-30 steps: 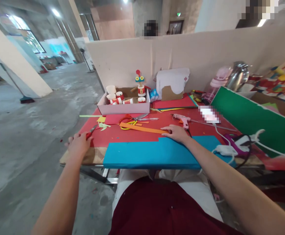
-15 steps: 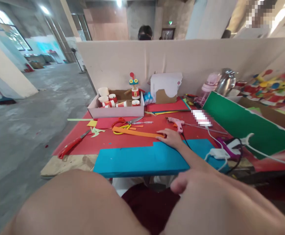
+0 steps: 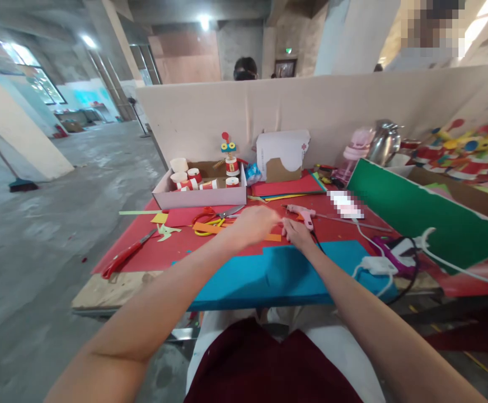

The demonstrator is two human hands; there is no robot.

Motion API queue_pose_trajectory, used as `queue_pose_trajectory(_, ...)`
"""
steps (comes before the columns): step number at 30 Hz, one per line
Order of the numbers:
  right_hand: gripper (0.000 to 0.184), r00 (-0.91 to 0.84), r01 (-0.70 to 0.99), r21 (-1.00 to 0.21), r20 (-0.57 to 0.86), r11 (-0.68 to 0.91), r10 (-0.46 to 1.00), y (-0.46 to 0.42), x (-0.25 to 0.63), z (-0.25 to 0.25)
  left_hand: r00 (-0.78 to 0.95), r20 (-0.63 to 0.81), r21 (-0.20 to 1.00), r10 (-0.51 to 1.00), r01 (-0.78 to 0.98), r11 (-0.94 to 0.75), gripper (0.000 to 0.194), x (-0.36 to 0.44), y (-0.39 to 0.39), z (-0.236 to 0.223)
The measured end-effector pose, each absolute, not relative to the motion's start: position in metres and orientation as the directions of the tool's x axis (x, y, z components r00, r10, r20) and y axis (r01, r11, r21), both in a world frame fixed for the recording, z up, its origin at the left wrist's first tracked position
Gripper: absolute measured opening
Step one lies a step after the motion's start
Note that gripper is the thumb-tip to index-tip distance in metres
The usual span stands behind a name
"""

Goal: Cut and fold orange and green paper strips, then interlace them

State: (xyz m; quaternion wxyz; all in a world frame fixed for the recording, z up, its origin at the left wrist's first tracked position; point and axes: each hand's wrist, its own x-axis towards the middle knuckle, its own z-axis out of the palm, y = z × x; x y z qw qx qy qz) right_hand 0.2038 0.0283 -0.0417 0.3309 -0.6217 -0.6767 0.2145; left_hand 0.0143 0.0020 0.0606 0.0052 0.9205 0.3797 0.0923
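Observation:
My left hand, blurred by motion, reaches across over an orange paper strip and meets the fingertips of my right hand. The left fingers are smeared. On my right hand the fingers are curled together near the strip's right end; whatever lies between them is too small to make out. The strip lies flat on red paper, its middle hidden under my left hand. Red-handled scissors lie closed at the left. Yellow-handled scissors lie partly beneath the strip. Blue sheets cover the near edge.
A pink glue gun lies just beyond my right hand. Farther back stands a box of paper cups. On the right are a green board, a white plug with cables and a metal jug. A partition closes the back.
My left hand let go of the red-handled scissors at the left and swung right to my right hand. My right fingers lifted off the orange strip's end and curled together.

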Motion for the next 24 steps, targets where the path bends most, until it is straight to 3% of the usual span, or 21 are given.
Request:
queue_pose_trajectory(4,0.057,0.079,0.688,-0.723,0.153,0.057,0.985,0.047,0.194,-0.036,0.72,0.057,0.095,0.691,0.685,-0.722,0.017,-0.013,0.025,0.022)
queue_pose_trajectory(7,0.066,0.164,0.666,-0.744,0.219,0.056,0.962,0.054,0.182,-0.033,0.726,0.103,0.106,0.679,0.671,-0.734,0.02,-0.018,0.035,-0.001)
queue_pose_trajectory(12,0.07,0.21,0.518,-0.825,0.377,0.224,0.902,0.052,0.181,-0.034,0.676,0.189,0.151,0.713,0.697,-0.701,0.016,-0.014,0.041,-0.016)
queue_pose_trajectory(15,0.069,0.263,0.414,-0.882,0.351,0.224,0.899,0.053,0.188,-0.035,0.603,0.258,0.233,0.755,0.72,-0.654,0.012,-0.015,0.042,-0.018)
queue_pose_trajectory(17,0.066,0.309,0.259,-0.944,0.28,0.203,0.909,0.055,0.189,-0.037,0.534,0.296,0.321,0.792,0.725,-0.609,0.009,-0.018,0.042,-0.016)
queue_pose_trajectory(21,0.055,0.161,-0.06,-0.985,0.151,0.162,0.975,0.054,0.175,-0.04,0.391,0.328,0.508,0.86,0.695,-0.509,0.006,-0.023,0.042,-0.009)
queue_pose_trajectory(24,0.052,-0.026,-0.121,-0.982,0.148,0.144,0.989,0.049,0.161,-0.041,0.364,0.299,0.589,0.882,0.657,-0.47,0.009,-0.026,0.042,-0.007)
